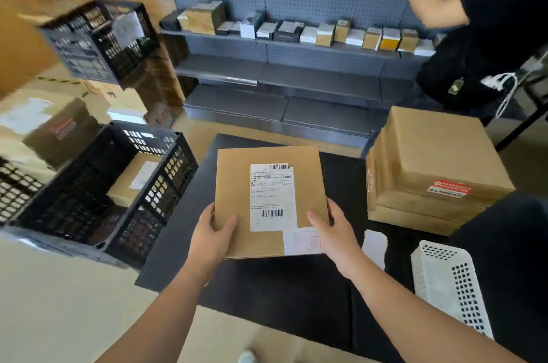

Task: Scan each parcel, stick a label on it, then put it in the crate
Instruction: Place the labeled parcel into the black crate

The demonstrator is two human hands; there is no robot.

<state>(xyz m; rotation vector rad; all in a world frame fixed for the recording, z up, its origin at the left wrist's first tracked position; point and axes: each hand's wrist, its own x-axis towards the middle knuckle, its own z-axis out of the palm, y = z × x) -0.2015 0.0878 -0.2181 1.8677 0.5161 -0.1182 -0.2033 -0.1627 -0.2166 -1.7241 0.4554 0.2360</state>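
Note:
A flat brown cardboard parcel (305,184) is held above the black table (267,288), with a white shipping label (271,196) on its top and a smaller white sticker at its near right corner. My left hand (212,239) grips its near left edge, thumb on top. My right hand (332,239) grips the near right corner, thumb over the small sticker. A black slatted crate (98,184) stands to the left of the table and holds another labelled brown parcel (136,178).
A stack of brown boxes (433,167) sits on the table's right side. Near it lie a white perforated basket (450,282) and a white slip (374,245). Grey shelves (281,72) with small boxes stand behind. Another person in black (489,21) stands at upper right. A second black crate (98,39) sits up left.

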